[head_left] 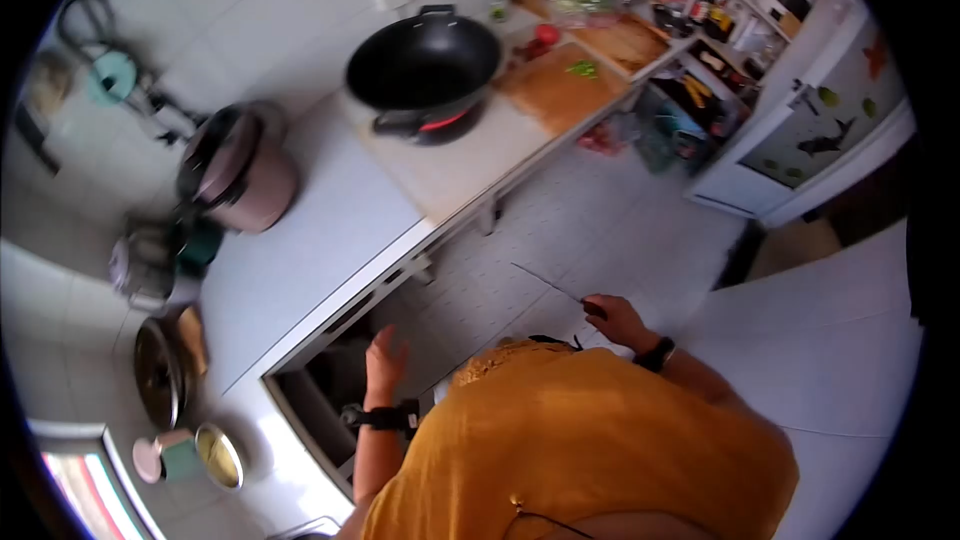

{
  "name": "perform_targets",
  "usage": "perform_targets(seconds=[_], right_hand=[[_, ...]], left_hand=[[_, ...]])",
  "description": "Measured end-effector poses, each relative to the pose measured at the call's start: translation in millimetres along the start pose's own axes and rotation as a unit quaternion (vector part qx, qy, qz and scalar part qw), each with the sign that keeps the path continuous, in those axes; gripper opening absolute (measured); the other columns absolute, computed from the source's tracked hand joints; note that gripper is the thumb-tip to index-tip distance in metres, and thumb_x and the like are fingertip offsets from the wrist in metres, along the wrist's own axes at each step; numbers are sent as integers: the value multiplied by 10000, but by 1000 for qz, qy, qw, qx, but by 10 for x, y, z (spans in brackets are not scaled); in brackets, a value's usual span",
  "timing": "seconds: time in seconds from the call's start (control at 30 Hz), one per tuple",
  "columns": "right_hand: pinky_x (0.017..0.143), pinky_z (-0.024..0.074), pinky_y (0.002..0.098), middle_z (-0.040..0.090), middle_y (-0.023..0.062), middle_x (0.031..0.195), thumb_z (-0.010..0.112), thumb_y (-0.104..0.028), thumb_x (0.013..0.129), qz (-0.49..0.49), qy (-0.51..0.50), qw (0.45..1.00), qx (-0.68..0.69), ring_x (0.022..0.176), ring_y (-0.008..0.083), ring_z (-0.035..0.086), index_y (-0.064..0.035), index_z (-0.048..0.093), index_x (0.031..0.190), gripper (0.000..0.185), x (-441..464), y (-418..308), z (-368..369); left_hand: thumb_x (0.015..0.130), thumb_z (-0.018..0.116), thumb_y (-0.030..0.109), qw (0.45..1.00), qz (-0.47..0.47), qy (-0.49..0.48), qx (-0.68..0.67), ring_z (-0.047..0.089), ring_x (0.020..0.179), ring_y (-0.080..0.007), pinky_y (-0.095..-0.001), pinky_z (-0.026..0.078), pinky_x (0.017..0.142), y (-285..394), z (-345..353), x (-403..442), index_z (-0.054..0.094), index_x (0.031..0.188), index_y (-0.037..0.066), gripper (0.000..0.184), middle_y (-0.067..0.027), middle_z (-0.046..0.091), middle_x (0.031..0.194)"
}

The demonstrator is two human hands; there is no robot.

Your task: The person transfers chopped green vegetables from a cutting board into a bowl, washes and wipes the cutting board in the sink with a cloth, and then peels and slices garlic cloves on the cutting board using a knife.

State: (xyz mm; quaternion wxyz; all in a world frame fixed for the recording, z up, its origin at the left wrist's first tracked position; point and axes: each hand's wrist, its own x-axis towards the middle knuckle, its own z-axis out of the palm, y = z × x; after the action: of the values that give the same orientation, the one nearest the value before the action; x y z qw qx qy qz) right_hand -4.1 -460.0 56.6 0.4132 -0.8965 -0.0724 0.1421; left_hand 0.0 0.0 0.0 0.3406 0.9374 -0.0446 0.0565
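My right hand [622,322] is closed around the dark handle of a knife [548,283]. Its thin blade shows nearly edge-on and points away to the left, over the floor. My left hand [385,365] is open with nothing in it, close to the counter's front edge and a dark opening below it. Ahead on the counter, a black wok [425,65] stands on a cooker glowing red under its rim. Right of the wok, a wooden cutting board [560,90] carries chopped green pieces [582,69]. A red tomato-like item [546,34] lies behind the board.
A pink electric cooker [245,175] stands on the left of the counter [335,230]. Farther left are a pan lid [158,370] and a metal bowl [219,457]. A bagged item [583,0] sits at the back right. Shelves with bottles [715,15] and a door [810,130] stand right.
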Motion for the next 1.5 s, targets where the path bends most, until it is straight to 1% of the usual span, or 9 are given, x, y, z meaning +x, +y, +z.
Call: perform_targets(seconds=[0.07, 0.13, 0.3, 0.63, 0.77, 0.9, 1.07, 1.23, 1.5], right_hand=[[749, 482, 373, 633, 169, 954, 610, -98, 801, 21, 58, 997, 36, 856, 314, 611, -18, 564, 1068, 283, -86, -35, 316], [748, 485, 348, 640, 168, 947, 625, -114, 801, 98, 99, 990, 4, 853, 301, 620, -18, 558, 1089, 310, -103, 548, -1014], [636, 500, 266, 634, 89, 893, 651, -108, 811, 208, 138, 949, 195, 710, 123, 578, -20, 546, 1134, 350, 320, 870, -966], [563, 482, 234, 605, 66, 833, 601, -41, 820, 231, 167, 929, 235, 634, 106, 556, 13, 536, 1143, 334, 1806, 1890, -2864], [658, 477, 254, 617, 72, 892, 566, -25, 798, 136, 249, 932, 228, 725, 122, 566, -16, 533, 1171, 374, 2241, 2583, -3601], [805, 467, 344, 597, 159, 1075, 585, -26, 794, 106, 299, 947, 50, 932, 271, 599, -45, 517, 1195, 407, 2851, 2893, -4251], [834, 430, 416, 568, 183, 1026, 581, -2, 777, -9, 329, 935, -134, 967, 363, 528, -40, 515, 1165, 396, 4012, 3613, -5187], [817, 419, 433, 537, 174, 1042, 545, 19, 793, -74, 299, 928, -208, 956, 366, 513, -42, 511, 1150, 363, 5124, 4238, -5898], [817, 433, 419, 520, 175, 1094, 554, -20, 828, -7, 197, 956, -220, 1032, 345, 488, -50, 493, 1166, 345, 5921, 4575, -6238]], left_hand=[[759, 664, 93, 993, -19, -63, -99, 648, 873, -272, -337, 520, 734, 351, -343, 493, 555, 1109, -4, 380, -201, 631, 974], [797, 627, 77, 961, -23, -116, -250, 652, 852, -238, -310, 520, 713, 1402, 790, 1370, 546, 1126, -9, 350, -174, 643, 958], [809, 613, 64, 956, -2, -190, -226, 653, 820, -216, -292, 522, 702, 1733, 1091, 2309, 556, 1114, -12, 320, -151, 653, 914], [846, 590, 96, 948, -100, -173, -248, 631, 799, -146, -257, 509, 663, 2464, 2313, 4332, 567, 1095, -17, 275, -105, 654, 898], [827, 604, 97, 954, -109, -139, -242, 645, 784, -181, -279, 511, 695, 2810, 2487, 4853, 590, 1064, -24, 267, -129, 664, 869], [862, 574, 84, 962, -112, -126, -214, 615, 798, -135, -244, 488, 672, 3006, 2487, 5117, 558, 1123, -16, 280, -93, 650, 914], [846, 577, 72, 954, -232, 23, -190, 621, 797, -152, -255, 488, 704, 3155, 2699, 4980, 564, 1100, -42, 279, -111, 652, 896], [828, 591, 76, 909, -341, 129, -201, 626, 798, -158, -270, 495, 723, 3807, 3153, 4691, 577, 1070, -49, 273, -111, 658, 855], [821, 613, 97, 907, -375, 168, -96, 646, 809, -190, -286, 507, 732, 4870, 3429, 4796, 591, 1053, -32, 266, -139, 662, 870]])
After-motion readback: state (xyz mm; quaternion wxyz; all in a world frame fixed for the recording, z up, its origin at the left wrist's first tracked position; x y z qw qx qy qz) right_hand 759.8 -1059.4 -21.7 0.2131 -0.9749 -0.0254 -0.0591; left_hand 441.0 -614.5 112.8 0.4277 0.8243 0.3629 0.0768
